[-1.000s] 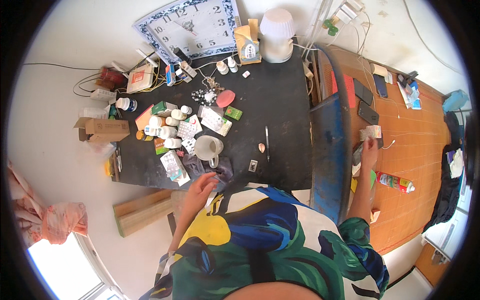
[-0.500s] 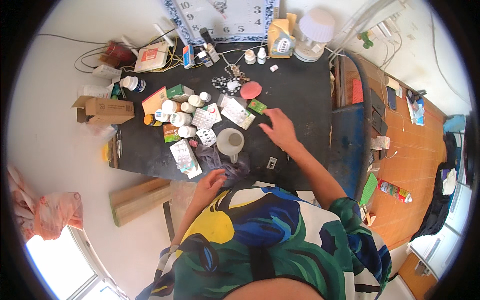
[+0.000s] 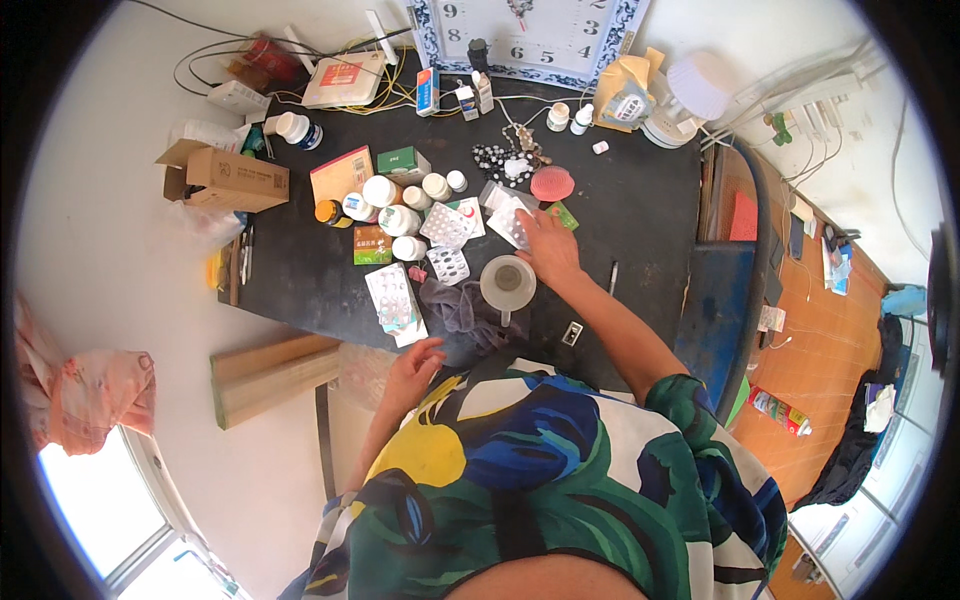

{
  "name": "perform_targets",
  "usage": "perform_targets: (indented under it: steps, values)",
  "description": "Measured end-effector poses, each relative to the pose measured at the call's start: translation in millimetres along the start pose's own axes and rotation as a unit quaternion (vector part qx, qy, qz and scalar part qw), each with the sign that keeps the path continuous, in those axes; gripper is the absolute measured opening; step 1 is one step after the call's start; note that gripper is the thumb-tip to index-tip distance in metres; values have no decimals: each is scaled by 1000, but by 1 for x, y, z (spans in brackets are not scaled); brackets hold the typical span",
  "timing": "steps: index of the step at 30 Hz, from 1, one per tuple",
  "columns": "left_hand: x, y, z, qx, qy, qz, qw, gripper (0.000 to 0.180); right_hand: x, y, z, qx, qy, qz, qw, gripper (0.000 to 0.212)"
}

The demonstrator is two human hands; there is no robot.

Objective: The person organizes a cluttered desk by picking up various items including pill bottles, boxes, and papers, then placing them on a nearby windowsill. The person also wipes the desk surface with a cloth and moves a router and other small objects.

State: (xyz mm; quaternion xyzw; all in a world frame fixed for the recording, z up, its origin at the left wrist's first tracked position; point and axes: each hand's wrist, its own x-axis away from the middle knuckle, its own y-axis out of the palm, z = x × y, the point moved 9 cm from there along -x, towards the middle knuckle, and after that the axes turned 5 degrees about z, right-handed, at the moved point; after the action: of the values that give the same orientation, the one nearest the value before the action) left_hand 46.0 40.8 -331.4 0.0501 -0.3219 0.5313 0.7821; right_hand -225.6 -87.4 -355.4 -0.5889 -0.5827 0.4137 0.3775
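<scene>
sorting pill sheets on a crowded black counter (image 3: pixel 330 285), barely begun

the counter runs ahead of both hands, a clock face (image 3: pixel 530 35) far beyond and an orange floor (image 3: pixel 830 390) off to the right; many white bottles (image 3: pixel 395 215) and blister packs (image 3: pixel 445 225) lie left of the right hand (image 3: pixel 545 245), unsorted. that hand rests fingers-down on a blister sheet (image 3: pixel 510 222), seemingly pinching it, just beyond a grey cup (image 3: pixel 507 282). the left hand (image 3: pixel 415 365) sits loosely curled, holding nothing, at the near edge.

we see our right hand (image 3: pixel 545 245) resting palm down on a blister pack (image 3: pixel 510 222) on the black table (image 3: pixel 640 215), just above a white measuring cup (image 3: pixel 507 281). our left hand (image 3: pixel 415 362) sits loosely curled at the table's near edge, beside a grey cloth (image 3: pixel 455 305).
</scene>
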Motion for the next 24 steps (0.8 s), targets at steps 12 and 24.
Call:
perform_targets:
  steps: [12, 24]
  values:
    - [3, -29, -38, 20, -41, 54, 997, 32, 13, -1, 1, -19, -4, -17, 1000, 66]
    - [-12, 9, -2, 36, -37, 2, 999, 33, 53, -85, 4, -370, 90, 85, 921, 46]
